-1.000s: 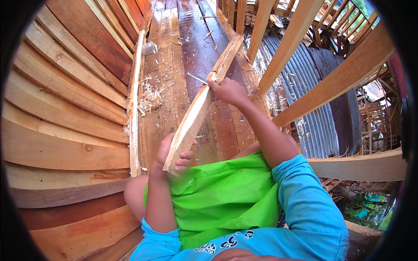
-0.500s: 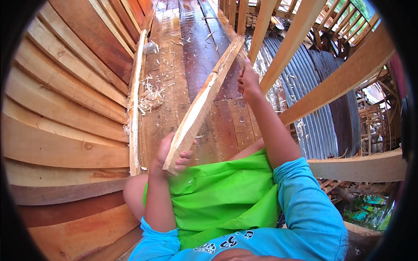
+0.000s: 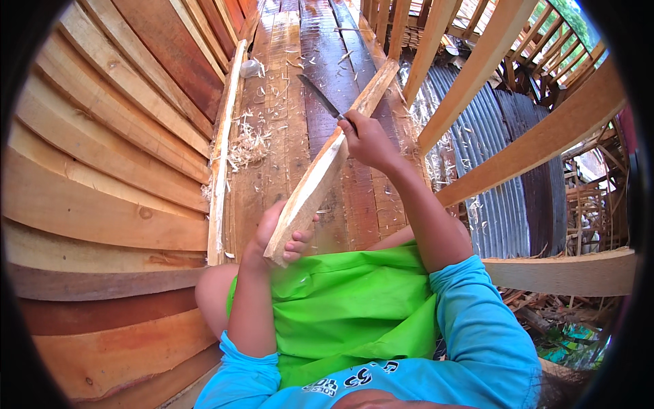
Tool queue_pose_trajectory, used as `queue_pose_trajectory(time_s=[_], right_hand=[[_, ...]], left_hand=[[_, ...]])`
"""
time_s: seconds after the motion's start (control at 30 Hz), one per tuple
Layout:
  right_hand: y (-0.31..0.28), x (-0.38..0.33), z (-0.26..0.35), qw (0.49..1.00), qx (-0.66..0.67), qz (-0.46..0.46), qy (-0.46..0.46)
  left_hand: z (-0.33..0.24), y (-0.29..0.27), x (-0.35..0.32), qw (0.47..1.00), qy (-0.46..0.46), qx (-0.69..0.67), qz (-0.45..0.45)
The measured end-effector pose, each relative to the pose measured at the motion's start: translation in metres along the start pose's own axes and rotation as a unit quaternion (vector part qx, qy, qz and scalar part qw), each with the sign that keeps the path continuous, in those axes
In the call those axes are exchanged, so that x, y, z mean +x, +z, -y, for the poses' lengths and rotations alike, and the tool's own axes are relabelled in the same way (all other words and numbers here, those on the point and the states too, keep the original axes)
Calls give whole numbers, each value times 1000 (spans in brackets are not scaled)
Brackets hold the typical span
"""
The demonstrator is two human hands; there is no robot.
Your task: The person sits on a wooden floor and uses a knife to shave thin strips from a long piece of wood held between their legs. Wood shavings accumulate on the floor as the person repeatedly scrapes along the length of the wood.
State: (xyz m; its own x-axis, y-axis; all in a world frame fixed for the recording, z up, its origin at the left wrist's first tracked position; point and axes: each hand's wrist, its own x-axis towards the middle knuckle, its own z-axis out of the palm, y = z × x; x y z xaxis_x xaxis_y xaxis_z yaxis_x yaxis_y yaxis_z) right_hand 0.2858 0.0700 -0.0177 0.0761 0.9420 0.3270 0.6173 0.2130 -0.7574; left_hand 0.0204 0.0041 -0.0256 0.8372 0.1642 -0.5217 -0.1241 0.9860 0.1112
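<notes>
My left hand (image 3: 281, 232) is wrapped round the near end of a long squared wooden bar (image 3: 315, 174). The bar slants away from my lap toward the far right, its far end by the railing. One long face of it is pale and freshly cut. Over the middle of the bar, my right hand (image 3: 369, 140) is closed on a knife. The dark knife blade (image 3: 317, 95) points to the far left, across the bar's upper side; its handle is hidden in my fist.
A plank wall (image 3: 102, 163) rises on the left. Along its foot lies another wooden strip (image 3: 227, 150). Curled wood shavings (image 3: 248, 146) and a clear plastic cup (image 3: 251, 68) lie on the board floor (image 3: 283, 102). Wooden railing posts (image 3: 470, 65) stand at the right, with corrugated metal sheets (image 3: 487, 157) beyond.
My right hand has come nearer and to the left along the bar, and the knife blade now shows plainly. The left hand keeps its grip on the near end.
</notes>
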Motion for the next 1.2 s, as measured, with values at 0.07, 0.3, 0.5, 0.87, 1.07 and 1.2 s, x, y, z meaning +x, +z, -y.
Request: queue_pose_trajectory(time_s=[0.07, 0.3, 0.5, 0.87, 1.07, 1.2], right_hand=[[-11, -4, 6, 996, 21, 85, 2], [-6, -32, 13, 961, -89, 252, 68], [19, -62, 45, 962, -181, 171, 108], [23, -39, 3, 945, -243, 72, 204], [27, -54, 4, 956, -223, 51, 184], [40, -78, 42, 969, -227, 77, 62]], left_hand=[[0, 0, -3, 1000, 1, -20, 0], [-7, -11, -3, 999, 25, 36, -1], [-6, -12, -8, 998, 49, 49, -4], [-1, -24, -6, 998, 27, -49, 32], [0, -20, 2, 996, 32, 4, 81], [5, -24, -4, 994, 28, -76, 76]])
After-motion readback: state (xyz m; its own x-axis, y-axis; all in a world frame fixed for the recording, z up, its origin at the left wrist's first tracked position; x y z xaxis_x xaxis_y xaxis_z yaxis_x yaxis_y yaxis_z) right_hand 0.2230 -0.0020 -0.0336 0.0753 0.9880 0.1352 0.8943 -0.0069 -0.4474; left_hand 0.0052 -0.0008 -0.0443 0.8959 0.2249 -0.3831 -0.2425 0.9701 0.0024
